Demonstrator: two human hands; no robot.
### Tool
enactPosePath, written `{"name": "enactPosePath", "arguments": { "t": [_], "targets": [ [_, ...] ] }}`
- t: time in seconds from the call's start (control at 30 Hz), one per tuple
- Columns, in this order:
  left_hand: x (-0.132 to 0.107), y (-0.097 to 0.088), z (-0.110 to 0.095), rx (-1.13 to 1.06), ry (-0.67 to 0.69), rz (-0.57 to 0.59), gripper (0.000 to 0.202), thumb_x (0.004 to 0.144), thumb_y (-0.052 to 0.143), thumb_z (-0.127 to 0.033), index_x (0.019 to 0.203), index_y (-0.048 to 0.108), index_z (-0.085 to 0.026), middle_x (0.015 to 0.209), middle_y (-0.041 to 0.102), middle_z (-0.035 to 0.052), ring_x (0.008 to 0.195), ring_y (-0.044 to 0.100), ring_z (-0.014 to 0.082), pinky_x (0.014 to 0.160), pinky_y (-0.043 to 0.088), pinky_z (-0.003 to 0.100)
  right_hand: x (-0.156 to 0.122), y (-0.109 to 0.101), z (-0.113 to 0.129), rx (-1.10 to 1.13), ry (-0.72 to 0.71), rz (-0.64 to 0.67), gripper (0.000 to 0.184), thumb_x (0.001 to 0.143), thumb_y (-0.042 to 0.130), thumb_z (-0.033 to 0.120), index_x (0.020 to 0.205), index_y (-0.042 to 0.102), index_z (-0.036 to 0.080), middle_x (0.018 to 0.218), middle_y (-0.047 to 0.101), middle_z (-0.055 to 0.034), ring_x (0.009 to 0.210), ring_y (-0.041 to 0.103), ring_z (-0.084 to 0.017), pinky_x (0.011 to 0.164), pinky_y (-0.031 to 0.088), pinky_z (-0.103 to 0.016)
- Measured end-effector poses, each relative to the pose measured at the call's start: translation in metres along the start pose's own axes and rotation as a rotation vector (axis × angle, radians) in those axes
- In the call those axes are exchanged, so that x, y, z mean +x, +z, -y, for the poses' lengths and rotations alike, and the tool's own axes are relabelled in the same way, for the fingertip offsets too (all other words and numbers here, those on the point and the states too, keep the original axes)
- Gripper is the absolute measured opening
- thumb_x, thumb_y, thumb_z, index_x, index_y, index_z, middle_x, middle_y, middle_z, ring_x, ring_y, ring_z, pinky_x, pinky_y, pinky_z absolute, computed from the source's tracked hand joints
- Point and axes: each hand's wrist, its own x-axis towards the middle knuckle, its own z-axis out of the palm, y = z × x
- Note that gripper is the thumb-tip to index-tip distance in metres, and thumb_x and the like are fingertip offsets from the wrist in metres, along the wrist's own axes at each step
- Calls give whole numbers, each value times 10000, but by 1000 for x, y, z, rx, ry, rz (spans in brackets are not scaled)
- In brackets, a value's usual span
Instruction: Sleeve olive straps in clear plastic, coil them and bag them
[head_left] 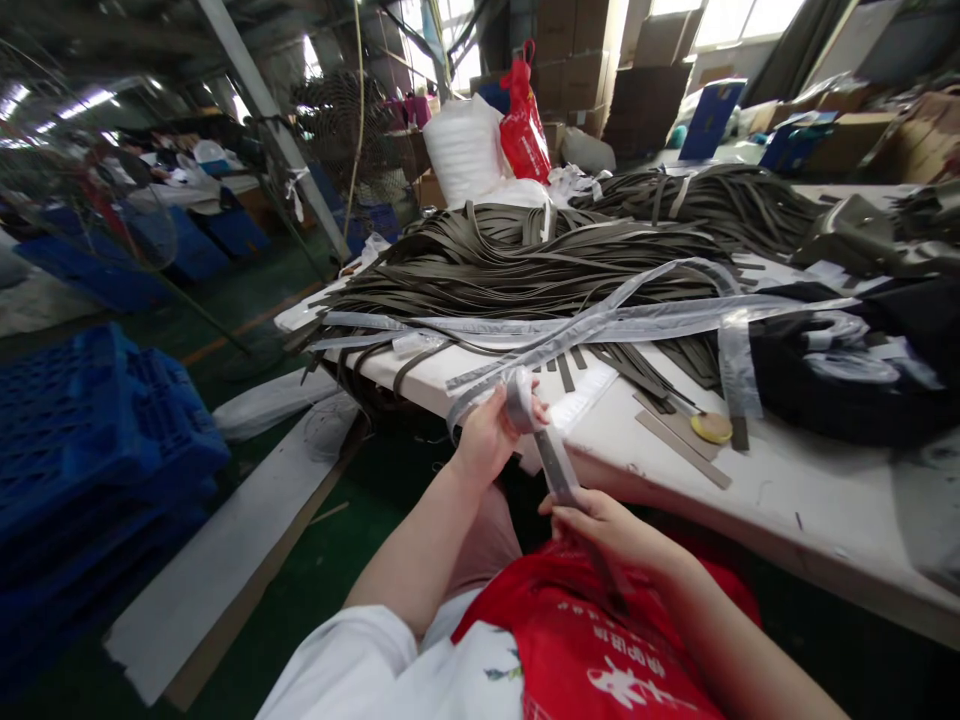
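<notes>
A dark strap with a clear plastic sleeve point(556, 466) runs between my two hands, over my lap at the table's near edge. My left hand point(484, 436) is closed on its upper part, where the strip loops round the fingers. Lower and to the right, my right hand point(600, 522) pinches the same strap, whose end hangs down over the red apron point(592, 640). Long clear plastic sleeves point(555, 326) lie across the table just beyond my hands. Behind them spreads a big heap of dark olive straps point(480, 265).
On the white table point(757, 510) lie a round yellow object point(711, 428), flat brown strips point(679, 440) and a black fabric pile point(877, 375). A white foam roll point(465, 150) and red bag point(523, 125) stand behind. Blue pallets point(82, 420) are stacked at left.
</notes>
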Motion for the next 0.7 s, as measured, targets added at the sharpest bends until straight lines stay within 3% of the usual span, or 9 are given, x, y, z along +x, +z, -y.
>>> {"name": "enactPosePath", "arguments": {
  "t": [0.1, 0.2, 0.27, 0.37, 0.43, 0.5, 0.57, 0.7],
  "targets": [
    [-3, -4, 22, 668, 213, 1, 463, 942, 402, -567, 1020, 587, -150, 891, 646, 97, 854, 613, 234, 885, 464, 394, -9, -3, 14, 252, -5, 25, 365, 905, 595, 481, 1068, 640, 158, 741, 660, -24, 651, 589, -131, 649, 475, -257],
    [-17, -2, 42, 1240, 302, 238, 442, 946, 365, -539, 952, 561, -143, 902, 640, 143, 864, 607, 277, 823, 470, 412, -16, -19, 23, 360, -53, -111, 369, 871, 630, 506, 996, 653, 160, 608, 605, 2, 546, 539, -116, 554, 445, -233],
    [-27, 2, 48, 1432, 312, 356, 424, 955, 350, -508, 933, 561, -141, 865, 645, 140, 821, 618, 274, 767, 475, 387, -21, -33, 25, 307, -44, -140, 404, 848, 637, 537, 965, 653, 151, 572, 584, 8, 477, 493, -105, 474, 399, -223],
    [-32, 5, 46, 1591, 231, 384, 433, 960, 364, -518, 858, 590, -163, 806, 663, 112, 752, 635, 247, 698, 457, 332, -28, -49, 30, 5, 26, -89, 450, 834, 642, 532, 1052, 650, 138, 689, 663, -28, 486, 530, -118, 459, 400, -230],
    [-30, 3, 44, 1617, 152, 441, 497, 964, 344, -549, 774, 609, -174, 767, 672, 99, 712, 638, 233, 653, 430, 307, -32, -56, 35, -347, 8, -122, 419, 851, 630, 479, 1129, 658, 167, 874, 724, -65, 674, 638, -176, 609, 482, -269],
    [-27, -2, 42, 1557, 48, 527, 581, 971, 302, -570, 674, 613, -178, 695, 662, 82, 660, 626, 212, 610, 398, 287, -34, -60, 39, -708, -19, -216, 330, 890, 581, 431, 1101, 702, 208, 999, 739, -77, 867, 664, -223, 770, 481, -306],
    [-26, -7, 43, 1394, -152, 582, 652, 961, 281, -611, 610, 615, -174, 578, 615, 56, 561, 589, 181, 554, 373, 271, -35, -64, 41, -943, 4, -261, 313, 926, 518, 430, 953, 750, 223, 937, 752, -79, 864, 666, -238, 775, 453, -314],
    [-27, -14, 47, 741, -659, 532, 724, 899, 301, -726, 694, 669, -137, 386, 466, -14, 338, 427, 125, 422, 337, 251, -32, -62, 32, -956, 43, -202, 450, 965, 429, 494, 742, 699, 212, 676, 694, -45, 640, 619, -200, 627, 400, -292]
  ]
}}
